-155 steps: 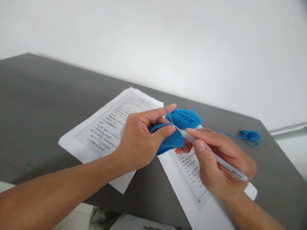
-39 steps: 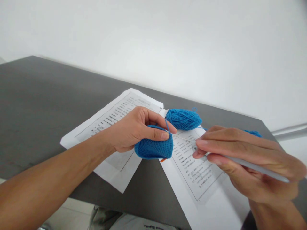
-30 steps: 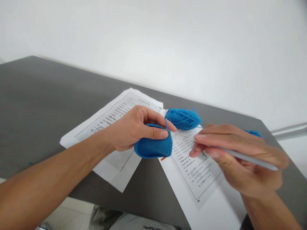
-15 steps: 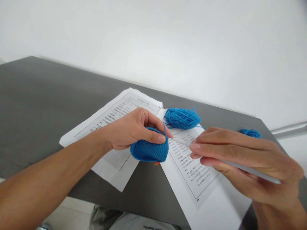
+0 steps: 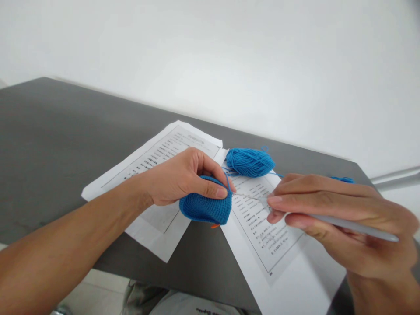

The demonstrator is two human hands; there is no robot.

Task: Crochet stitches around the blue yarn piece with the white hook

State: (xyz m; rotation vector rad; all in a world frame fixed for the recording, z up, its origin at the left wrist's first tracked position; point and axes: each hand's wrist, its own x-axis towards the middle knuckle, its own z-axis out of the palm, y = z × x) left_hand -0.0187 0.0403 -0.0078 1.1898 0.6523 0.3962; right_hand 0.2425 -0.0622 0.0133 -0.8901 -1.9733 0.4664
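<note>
My left hand (image 5: 179,180) pinches a blue crocheted piece (image 5: 203,208), shaped like a shallow cup, between thumb and fingers; a blue strand runs over the forefinger. A small orange marker (image 5: 215,226) peeks out under it. My right hand (image 5: 341,221) is closed on a white crochet hook (image 5: 354,226), whose thin metal tip (image 5: 244,195) reaches the piece's rim. Behind lies a ball of blue yarn (image 5: 250,161).
Two printed paper sheets (image 5: 154,162) (image 5: 278,249) lie on the dark grey table (image 5: 59,131). A small tangle of blue yarn (image 5: 343,179) shows behind my right hand. The table's near edge runs below my hands; a white wall stands behind.
Over the last seconds my left hand turned the crocheted piece so its round bottom faces me. My right hand slid right, drawing the hook back a little from the rim.
</note>
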